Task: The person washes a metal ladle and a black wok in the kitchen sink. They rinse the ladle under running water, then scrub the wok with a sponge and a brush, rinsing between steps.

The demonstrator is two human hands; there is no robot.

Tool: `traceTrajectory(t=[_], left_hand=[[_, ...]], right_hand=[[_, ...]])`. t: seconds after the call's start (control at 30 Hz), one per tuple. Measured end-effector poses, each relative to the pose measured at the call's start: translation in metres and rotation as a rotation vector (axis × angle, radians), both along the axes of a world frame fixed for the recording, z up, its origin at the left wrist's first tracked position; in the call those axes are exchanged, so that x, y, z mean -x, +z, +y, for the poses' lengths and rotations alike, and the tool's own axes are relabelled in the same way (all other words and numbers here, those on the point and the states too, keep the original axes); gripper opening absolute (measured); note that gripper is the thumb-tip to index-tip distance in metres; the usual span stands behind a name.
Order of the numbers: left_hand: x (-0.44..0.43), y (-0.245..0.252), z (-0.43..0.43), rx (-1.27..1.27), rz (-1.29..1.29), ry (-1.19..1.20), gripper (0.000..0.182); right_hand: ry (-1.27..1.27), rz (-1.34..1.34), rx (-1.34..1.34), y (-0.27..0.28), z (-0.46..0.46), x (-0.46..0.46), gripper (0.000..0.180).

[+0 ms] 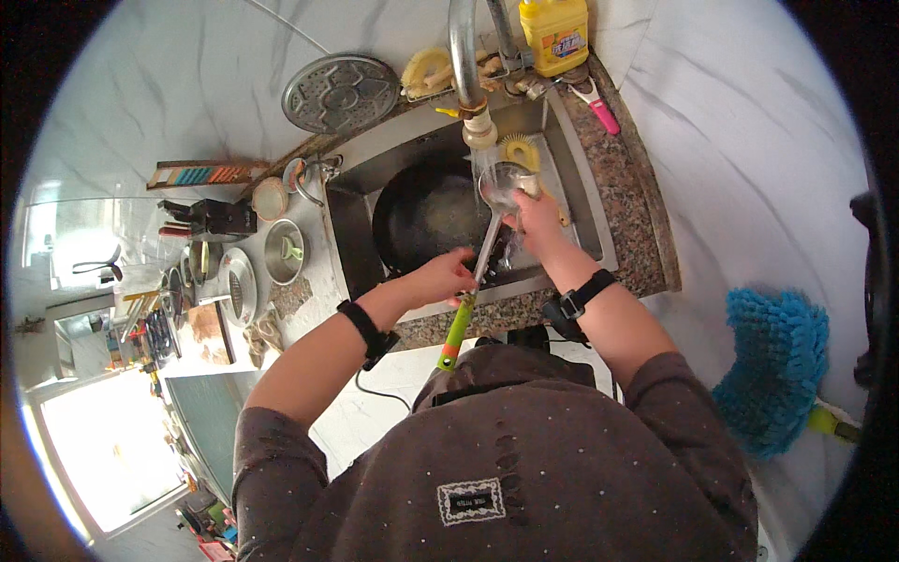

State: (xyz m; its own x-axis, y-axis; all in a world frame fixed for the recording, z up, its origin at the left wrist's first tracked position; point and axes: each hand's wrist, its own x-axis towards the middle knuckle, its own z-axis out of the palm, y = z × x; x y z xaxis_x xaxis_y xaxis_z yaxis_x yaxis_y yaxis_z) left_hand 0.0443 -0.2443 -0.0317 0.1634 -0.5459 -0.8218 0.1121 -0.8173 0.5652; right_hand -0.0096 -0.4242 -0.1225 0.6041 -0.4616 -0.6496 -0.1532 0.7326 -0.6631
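Observation:
Water runs from the faucet (479,130) onto the metal bowl of a ladle (500,184). My left hand (444,277) grips the ladle's metal shaft just above its green handle (458,330). At the ladle's bowl, my right hand (535,214) holds a pale object, perhaps a cloth or sponge, against the rim; its exact kind cannot be told. Below them a black wok (428,214) lies in the steel sink (590,204). A yellow scrub brush (520,149) rests in the sink behind the ladle.
A yellow detergent bottle (555,38) and a pink-handled peeler (600,112) stand or lie at the back right. A perforated steamer plate (340,93) leans on the wall. Left are a steel bowl (284,251) and a knife block (228,216). A blue duster (772,372) is at right.

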Motion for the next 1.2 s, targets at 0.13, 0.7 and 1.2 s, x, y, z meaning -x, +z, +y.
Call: traceTrajectory(t=[0.13,0.7,1.2], left_hand=[[0.020,0.008,0.008,0.214,0.325,0.361,0.022],[0.021,0.030,0.008,0.112,0.294,0.317,0.025],[0.003,0.056,0.022,0.304,0.345,0.520,0.034]], right_hand=[[-0.012,-0.009,-0.057,-0.011,-0.003,-0.002,0.033],[1.346,-0.393,1.796,0.029,-0.050,0.000,0.048],[0.751,-0.233,1.102,0.017,-0.077,-0.054,0.029]])
